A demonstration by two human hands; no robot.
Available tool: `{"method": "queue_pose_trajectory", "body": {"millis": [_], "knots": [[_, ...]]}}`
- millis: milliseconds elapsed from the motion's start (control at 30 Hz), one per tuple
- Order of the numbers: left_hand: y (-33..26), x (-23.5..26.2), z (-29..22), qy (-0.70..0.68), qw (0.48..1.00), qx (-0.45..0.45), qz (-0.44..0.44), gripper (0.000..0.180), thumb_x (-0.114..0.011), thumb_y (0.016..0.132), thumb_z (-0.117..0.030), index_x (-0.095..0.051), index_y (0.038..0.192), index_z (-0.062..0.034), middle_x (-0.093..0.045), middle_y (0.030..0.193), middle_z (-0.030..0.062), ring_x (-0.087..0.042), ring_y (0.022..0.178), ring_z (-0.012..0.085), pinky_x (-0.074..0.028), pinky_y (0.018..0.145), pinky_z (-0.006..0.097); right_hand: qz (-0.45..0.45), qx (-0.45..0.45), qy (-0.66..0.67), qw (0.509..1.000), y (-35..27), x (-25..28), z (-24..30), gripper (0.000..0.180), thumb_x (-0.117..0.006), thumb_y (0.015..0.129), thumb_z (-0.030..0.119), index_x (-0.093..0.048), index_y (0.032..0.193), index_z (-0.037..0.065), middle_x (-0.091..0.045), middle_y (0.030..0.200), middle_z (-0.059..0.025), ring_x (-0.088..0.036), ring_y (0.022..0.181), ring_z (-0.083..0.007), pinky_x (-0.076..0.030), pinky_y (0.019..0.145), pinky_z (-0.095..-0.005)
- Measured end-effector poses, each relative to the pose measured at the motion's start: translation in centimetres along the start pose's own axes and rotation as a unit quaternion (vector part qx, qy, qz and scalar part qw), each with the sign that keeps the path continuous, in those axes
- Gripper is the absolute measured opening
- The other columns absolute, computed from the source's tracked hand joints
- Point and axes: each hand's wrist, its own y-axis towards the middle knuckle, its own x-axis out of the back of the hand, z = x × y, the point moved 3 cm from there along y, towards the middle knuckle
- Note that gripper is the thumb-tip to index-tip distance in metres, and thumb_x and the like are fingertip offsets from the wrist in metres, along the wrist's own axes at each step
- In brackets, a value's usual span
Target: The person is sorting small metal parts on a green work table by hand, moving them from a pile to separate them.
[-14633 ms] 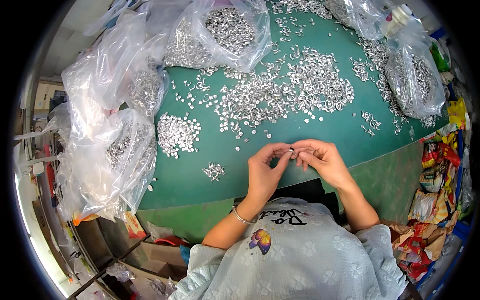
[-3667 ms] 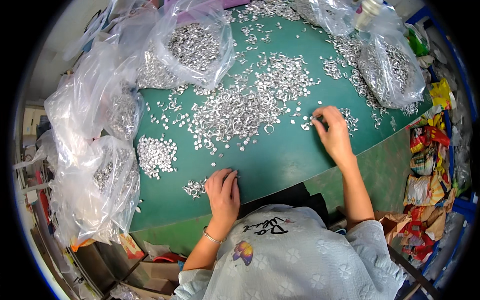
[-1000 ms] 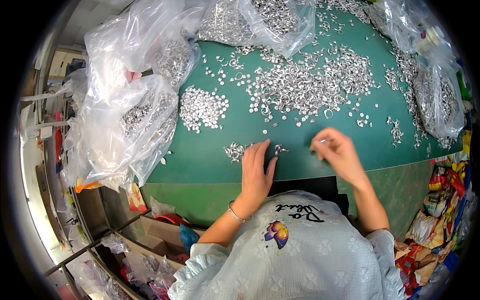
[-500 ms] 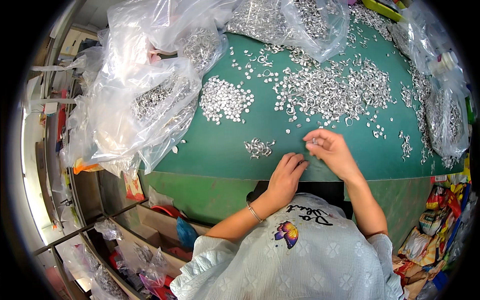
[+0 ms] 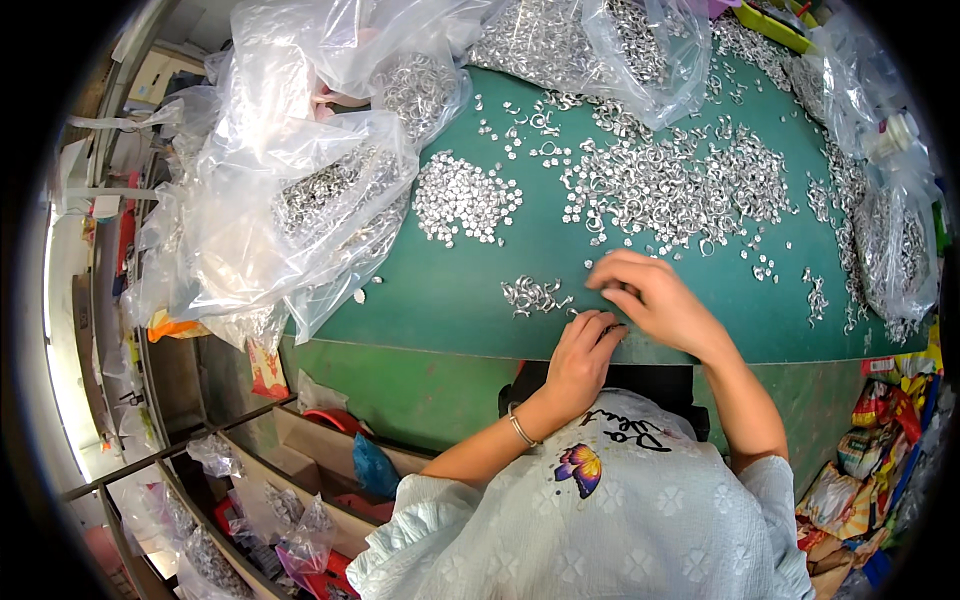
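My left hand (image 5: pixel 582 362) rests at the near edge of the green tabletop (image 5: pixel 440 310), its fingers bent and pressed together on something small that they hide. Just above and right of it hovers my right hand (image 5: pixel 655 300), fingers curled and tips smeared by motion, so whether they hold anything does not show. Beyond my left fingers lies a small heap of silver rings (image 5: pixel 533 296). Farther off, a large spread of silver rings (image 5: pixel 690 185) covers the middle right, and a pile of small flower-shaped silver pieces (image 5: pixel 465 198) sits to its left.
Clear plastic bags of silver parts (image 5: pixel 340 190) crowd the left, with another bag (image 5: pixel 590 50) at the back and one (image 5: pixel 890 240) on the right. A compartmented wooden drawer (image 5: pixel 300 440) stands open at the lower left. Coloured packages (image 5: pixel 850 450) lie at the lower right.
My right hand has shifted slightly left and up; the small silver piece between its fingertips no longer shows. My left hand stays near the table edge. The view has shifted slightly.
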Motion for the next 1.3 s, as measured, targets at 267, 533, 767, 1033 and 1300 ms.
{"method": "queue_pose_trajectory", "body": {"millis": [267, 533, 767, 1033, 1300], "knots": [[0.6, 0.4, -0.1, 0.026, 0.995, 0.033, -0.095, 0.028, -0.064, 0.079, 0.005, -0.062, 0.107, -0.0016, -0.059, 0.109, 0.0142, -0.059, 0.096, 0.0310, -0.044, 0.084, 0.038, -0.132, 0.007, -0.186, 0.974, -4.9, -2.6, -0.5, 0.028, -0.071, 0.076, 0.008, -0.058, 0.100, 0.002, -0.052, 0.097, -0.0120, -0.056, 0.093, -0.0317, -0.047, 0.077, -0.0396], [1.1, 3.8, 2.5, 0.180, 0.982, 0.062, -0.017, 0.021, -0.067, 0.083, -0.004, -0.065, 0.103, -0.0061, -0.058, 0.117, 0.0097, -0.052, 0.119, 0.0306, -0.023, 0.109, 0.062, -0.237, 0.029, -0.198, 0.951, -6.2, -2.2, -2.5, 0.014, -0.065, 0.079, 0.004, -0.058, 0.091, 0.002, -0.051, 0.087, -0.0114, -0.056, 0.083, -0.0314, -0.047, 0.072, -0.0413], [0.4, 4.0, 4.0, 0.151, 0.980, 0.085, -0.100, 0.018, -0.065, 0.082, 0.004, -0.065, 0.098, -0.0032, -0.058, 0.112, 0.0101, -0.055, 0.115, 0.0320, -0.025, 0.109, 0.061, -0.380, -0.091, -0.169, 0.905, -10.8, 2.6, -4.6, 0.012, -0.065, 0.078, -0.001, -0.058, 0.087, 0.000, -0.058, 0.085, -0.0154, -0.059, 0.078, -0.0339, -0.049, 0.070, -0.0420], [0.0, 3.6, -0.8, 0.086, 0.995, 0.055, 0.005, 0.026, -0.071, 0.077, 0.001, -0.066, 0.103, -0.0009, -0.059, 0.102, 0.0133, -0.057, 0.095, 0.0302, -0.047, 0.083, 0.038, -0.272, -0.026, -0.199, 0.941, -7.6, -1.6, -2.9, 0.014, -0.068, 0.078, 0.003, -0.060, 0.090, 0.001, -0.055, 0.089, -0.0108, -0.056, 0.085, -0.0301, -0.045, 0.076, -0.0398], [2.2, -0.9, -1.7, -0.031, 0.998, 0.040, 0.023, 0.020, -0.066, 0.081, 0.004, -0.065, 0.101, 0.0014, -0.058, 0.094, 0.0140, -0.059, 0.081, 0.0301, -0.049, 0.071, 0.036, -0.309, -0.028, -0.118, 0.943, -9.5, 0.0, -3.4, 0.014, -0.067, 0.078, -0.001, -0.059, 0.089, -0.001, -0.059, 0.089, -0.0135, -0.058, 0.084, -0.0333, -0.048, 0.075, -0.0409]]}}
